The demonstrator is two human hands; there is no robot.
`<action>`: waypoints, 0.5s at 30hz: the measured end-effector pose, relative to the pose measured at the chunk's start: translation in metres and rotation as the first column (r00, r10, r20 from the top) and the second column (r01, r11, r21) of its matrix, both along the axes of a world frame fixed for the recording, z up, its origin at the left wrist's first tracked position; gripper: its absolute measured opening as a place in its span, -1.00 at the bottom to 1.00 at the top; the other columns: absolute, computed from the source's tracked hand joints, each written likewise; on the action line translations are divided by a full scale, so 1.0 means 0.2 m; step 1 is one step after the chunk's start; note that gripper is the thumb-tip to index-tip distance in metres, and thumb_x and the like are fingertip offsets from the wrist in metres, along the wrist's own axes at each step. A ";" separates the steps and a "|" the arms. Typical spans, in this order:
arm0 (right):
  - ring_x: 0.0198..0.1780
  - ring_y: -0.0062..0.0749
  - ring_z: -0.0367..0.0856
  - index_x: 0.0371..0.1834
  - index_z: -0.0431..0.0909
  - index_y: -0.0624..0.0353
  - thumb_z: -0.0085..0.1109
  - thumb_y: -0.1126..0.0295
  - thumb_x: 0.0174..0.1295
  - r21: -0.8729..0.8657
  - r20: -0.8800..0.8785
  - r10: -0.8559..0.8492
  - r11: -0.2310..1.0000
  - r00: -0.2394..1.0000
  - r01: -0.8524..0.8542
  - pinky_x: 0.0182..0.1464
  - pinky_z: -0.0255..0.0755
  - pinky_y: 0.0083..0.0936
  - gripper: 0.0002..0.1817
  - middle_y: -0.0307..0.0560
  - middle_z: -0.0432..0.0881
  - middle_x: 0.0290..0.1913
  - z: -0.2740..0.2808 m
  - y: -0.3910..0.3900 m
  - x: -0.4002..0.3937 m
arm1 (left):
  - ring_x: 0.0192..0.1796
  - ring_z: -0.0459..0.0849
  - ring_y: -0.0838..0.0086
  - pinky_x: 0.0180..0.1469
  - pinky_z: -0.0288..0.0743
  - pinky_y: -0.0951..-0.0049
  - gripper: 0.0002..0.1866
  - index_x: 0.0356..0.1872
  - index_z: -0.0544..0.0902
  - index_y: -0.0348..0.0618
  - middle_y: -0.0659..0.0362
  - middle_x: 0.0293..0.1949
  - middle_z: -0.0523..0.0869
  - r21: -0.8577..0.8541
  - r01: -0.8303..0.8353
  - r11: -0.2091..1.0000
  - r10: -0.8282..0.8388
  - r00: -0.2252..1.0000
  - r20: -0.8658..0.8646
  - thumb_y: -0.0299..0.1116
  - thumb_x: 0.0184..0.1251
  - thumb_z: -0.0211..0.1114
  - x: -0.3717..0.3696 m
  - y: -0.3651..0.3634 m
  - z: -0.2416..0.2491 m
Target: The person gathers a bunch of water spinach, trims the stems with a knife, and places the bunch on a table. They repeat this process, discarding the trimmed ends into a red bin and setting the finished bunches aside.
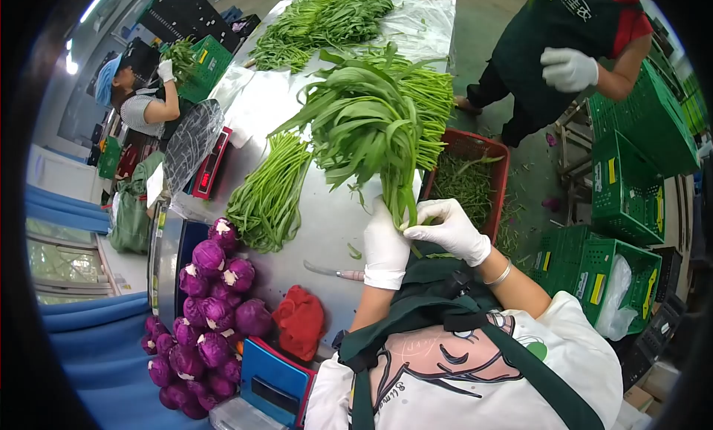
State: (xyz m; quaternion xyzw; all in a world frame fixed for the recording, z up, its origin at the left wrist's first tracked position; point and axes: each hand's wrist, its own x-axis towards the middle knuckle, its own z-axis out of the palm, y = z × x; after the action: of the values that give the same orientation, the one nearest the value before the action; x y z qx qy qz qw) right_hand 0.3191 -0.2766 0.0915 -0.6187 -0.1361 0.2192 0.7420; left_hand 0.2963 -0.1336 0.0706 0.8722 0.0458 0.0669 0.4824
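Note:
My gloved left hand (pixel 387 240) is wrapped round the lower end of a bunch of water spinach (pixel 364 125), long-leaved and held upright over the metal table (pixel 319 200). Against the same bunch, the fingers of my gloved right hand (pixel 451 229) pinch a stem or leaf near its base. Behind the held bunch lies a pile of cut greens (pixel 431 111), stems towards the right. Another bundle of greens (pixel 271 192) rests to the left. A knife (pixel 334 272) with a curved blade lies on the table just left of my left wrist.
Purple cabbages (pixel 212 311) are heaped at the left beside a red cloth (pixel 298 322) and a blue device (pixel 275 382). A red crate (pixel 475 181) holds trimmings. Green crates (pixel 627 185) stand right. A co-worker's gloved hand (pixel 570 70) is across the table; another person (pixel 141 96) handles greens at left.

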 end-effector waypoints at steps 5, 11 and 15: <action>-0.29 -0.67 0.51 -0.39 0.69 0.27 0.37 0.43 0.08 0.075 0.134 -0.087 0.994 0.987 0.077 -0.20 0.38 -0.66 -0.87 -0.24 0.63 -0.37 0.06 0.02 -0.04 | -0.30 0.66 -0.02 -0.30 0.50 0.17 -0.74 -0.13 0.46 -0.23 -0.10 -0.37 0.67 -0.118 -0.007 0.993 0.005 1.000 -0.024 -0.37 0.19 0.22 0.02 -0.02 -0.10; -0.31 -0.61 0.54 -0.47 0.66 0.28 0.41 0.44 0.02 -0.013 0.040 0.224 0.975 0.974 -0.223 -0.21 0.36 -0.64 -0.86 -0.18 0.62 -0.39 -0.02 0.00 -0.09 | -0.46 0.63 0.14 -0.43 0.46 0.27 -0.72 -0.13 0.44 -0.27 -0.01 -0.50 0.62 0.084 -0.050 0.995 0.057 0.995 -0.081 -0.27 0.31 0.20 0.05 0.02 -0.02; -0.36 -0.56 0.49 -0.59 0.59 0.29 0.42 0.39 -0.02 0.091 -0.031 0.179 0.980 0.983 -0.175 -0.24 0.34 -0.60 -0.78 -0.16 0.57 -0.43 0.02 -0.17 -0.05 | -0.36 0.66 -0.03 -0.37 0.49 0.18 -0.68 -0.14 0.43 -0.29 -0.09 -0.46 0.65 0.150 -0.094 0.984 0.098 0.995 -0.015 -0.32 0.22 0.28 0.04 0.05 0.03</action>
State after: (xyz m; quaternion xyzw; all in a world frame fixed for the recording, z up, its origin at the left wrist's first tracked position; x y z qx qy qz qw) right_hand 0.3084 -0.3116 0.0958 -0.5664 -0.1854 0.2902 0.7488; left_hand 0.3046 -0.1242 0.0764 0.9033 0.0881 0.0836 0.4114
